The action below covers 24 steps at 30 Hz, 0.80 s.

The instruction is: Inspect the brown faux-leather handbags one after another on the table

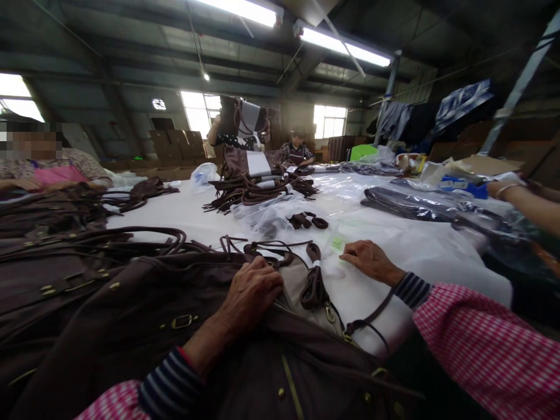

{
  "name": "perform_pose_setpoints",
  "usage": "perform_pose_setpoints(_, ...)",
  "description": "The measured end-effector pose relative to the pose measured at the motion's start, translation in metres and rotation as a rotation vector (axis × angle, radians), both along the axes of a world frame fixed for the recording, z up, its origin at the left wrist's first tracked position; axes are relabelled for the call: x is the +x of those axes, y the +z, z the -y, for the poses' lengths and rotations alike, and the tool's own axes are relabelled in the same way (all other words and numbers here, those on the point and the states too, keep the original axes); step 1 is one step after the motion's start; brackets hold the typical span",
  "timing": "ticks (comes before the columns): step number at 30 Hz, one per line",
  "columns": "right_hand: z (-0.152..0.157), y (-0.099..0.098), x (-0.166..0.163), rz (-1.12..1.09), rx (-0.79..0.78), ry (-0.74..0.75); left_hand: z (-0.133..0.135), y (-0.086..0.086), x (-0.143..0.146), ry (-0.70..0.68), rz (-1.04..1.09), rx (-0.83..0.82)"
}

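Note:
A large dark brown handbag (219, 356) with brass buckles and a zip lies open-topped in front of me. My left hand (256, 291) is closed over its upper edge, fingertips hidden at the opening. A pale lining (291, 277) shows inside. On the lining rests a coiled brown strap (314, 286) bound with a white band, beside a brass clip (329, 312). To the right, my right hand (370, 261) has its fingers curled together low over the white table, by a clear packet with a green mark (337, 242). Whatever its fingertips pinch is too small to make out.
More brown bags (48, 262) are piled at left. Stacked bags and straps (258, 186) stand mid-table behind a clear plastic bag (271, 213). Plastic-wrapped bags (406, 204) lie at right, near another person's arm (525, 198). Other people sit across and at left.

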State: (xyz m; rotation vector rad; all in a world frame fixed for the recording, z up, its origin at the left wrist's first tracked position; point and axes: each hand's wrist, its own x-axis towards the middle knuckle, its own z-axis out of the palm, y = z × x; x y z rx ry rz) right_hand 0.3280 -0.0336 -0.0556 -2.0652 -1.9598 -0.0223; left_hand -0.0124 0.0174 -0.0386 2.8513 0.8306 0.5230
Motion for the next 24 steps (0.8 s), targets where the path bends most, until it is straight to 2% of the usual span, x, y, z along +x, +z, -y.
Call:
perform_pose_setpoints(10,-0.007,0.0,-0.001,0.014,-0.056,-0.025,0.004,0.002,0.0,0.02,-0.015,0.018)
perform_pose_setpoints(16,-0.001,0.014,-0.003,0.016,-0.024,-0.044,0.002,0.002,0.0,0.001,-0.017,0.022)
perform_pose_setpoints(19,0.018,0.023,-0.002,-0.01,-0.024,-0.048,0.002,0.001,0.0,0.0,-0.016,0.037)
perform_pose_setpoints(24,0.074,0.029,-0.006,-0.275,-0.228,0.072,0.001,0.0,0.0,-0.019,0.005,0.066)
